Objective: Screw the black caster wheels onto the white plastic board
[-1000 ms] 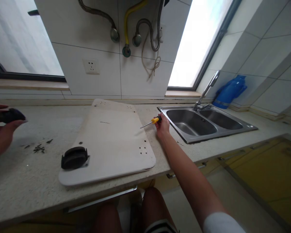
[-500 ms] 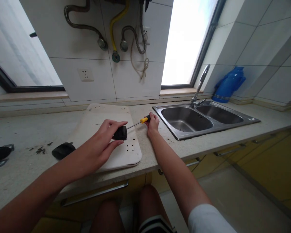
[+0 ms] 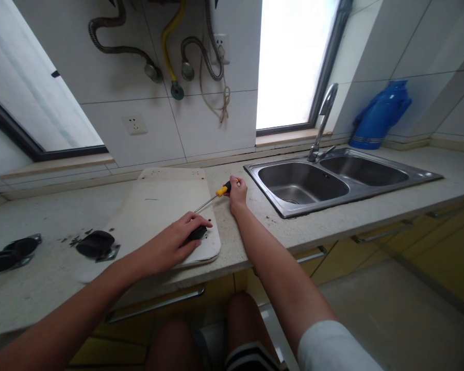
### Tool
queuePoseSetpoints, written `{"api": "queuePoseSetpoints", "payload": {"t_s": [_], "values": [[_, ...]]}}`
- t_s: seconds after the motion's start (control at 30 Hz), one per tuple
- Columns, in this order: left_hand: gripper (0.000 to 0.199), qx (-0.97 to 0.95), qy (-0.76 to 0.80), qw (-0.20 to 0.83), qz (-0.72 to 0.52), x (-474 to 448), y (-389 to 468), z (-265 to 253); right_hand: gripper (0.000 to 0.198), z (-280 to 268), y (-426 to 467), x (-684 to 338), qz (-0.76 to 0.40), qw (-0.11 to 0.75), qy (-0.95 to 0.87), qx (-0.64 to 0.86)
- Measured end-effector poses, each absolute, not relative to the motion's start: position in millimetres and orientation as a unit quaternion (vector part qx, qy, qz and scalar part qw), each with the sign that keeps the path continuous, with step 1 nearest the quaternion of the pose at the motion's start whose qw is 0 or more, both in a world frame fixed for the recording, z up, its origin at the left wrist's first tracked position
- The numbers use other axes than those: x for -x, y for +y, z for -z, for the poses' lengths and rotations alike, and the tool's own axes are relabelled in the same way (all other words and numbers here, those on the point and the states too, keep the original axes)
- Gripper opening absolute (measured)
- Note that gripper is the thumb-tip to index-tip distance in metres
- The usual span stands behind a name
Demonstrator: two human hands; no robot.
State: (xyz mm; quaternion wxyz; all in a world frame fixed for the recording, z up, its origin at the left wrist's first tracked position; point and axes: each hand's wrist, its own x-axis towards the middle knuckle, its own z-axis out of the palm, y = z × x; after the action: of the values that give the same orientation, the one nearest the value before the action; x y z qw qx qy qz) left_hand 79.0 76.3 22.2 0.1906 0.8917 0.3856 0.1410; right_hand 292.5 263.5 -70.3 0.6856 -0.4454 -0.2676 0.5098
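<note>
My left hand (image 3: 181, 238) is closed around a black caster wheel (image 3: 197, 233), which rests low over the near right part of a white board (image 3: 154, 193). In my right hand (image 3: 237, 193) is a screwdriver (image 3: 221, 191) with a yellow and black handle, gripped near the board's right edge. Its metal shaft slants down leftward over the board; the tip ends behind my left hand, so I cannot tell what it touches. Another black caster (image 3: 96, 245) with a metal plate lies by the board's left side.
More casters (image 3: 13, 252) lie at the far left of the counter, near small dark scraps (image 3: 74, 240). A double steel sink (image 3: 305, 183) with a faucet (image 3: 325, 116) is set in on the right. A blue thermos (image 3: 382, 116) stands in the corner behind it.
My left hand has lowered the caster toward the board. The screwdriver now slants more steeply, its shaft pointing down and left behind the hand. The view has shifted slightly.
</note>
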Motion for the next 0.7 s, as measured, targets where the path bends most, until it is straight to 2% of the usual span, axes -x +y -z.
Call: {"api": "queuePoseSetpoints", "payload": {"t_s": [0.17, 0.4, 0.6, 0.7], "values": [[0.046, -0.891, 0.37, 0.207, -0.164, -75, 86, -13, 0.04, 72, 263, -290, -0.505, 0.681, -0.292, 0.442], [0.053, -0.892, 0.355, 0.26, -0.103, -75, 99, -28, 0.038, 72, 263, -290, -0.501, 0.68, -0.297, 0.446], [0.039, -0.909, 0.296, 0.275, -0.102, -81, 111, -38, 0.037, 70, 262, -292, -0.508, 0.682, -0.285, 0.442], [0.038, -0.918, 0.313, 0.215, -0.113, -91, 99, -41, 0.039, 68, 262, -294, -0.513, 0.688, -0.264, 0.439]]}}
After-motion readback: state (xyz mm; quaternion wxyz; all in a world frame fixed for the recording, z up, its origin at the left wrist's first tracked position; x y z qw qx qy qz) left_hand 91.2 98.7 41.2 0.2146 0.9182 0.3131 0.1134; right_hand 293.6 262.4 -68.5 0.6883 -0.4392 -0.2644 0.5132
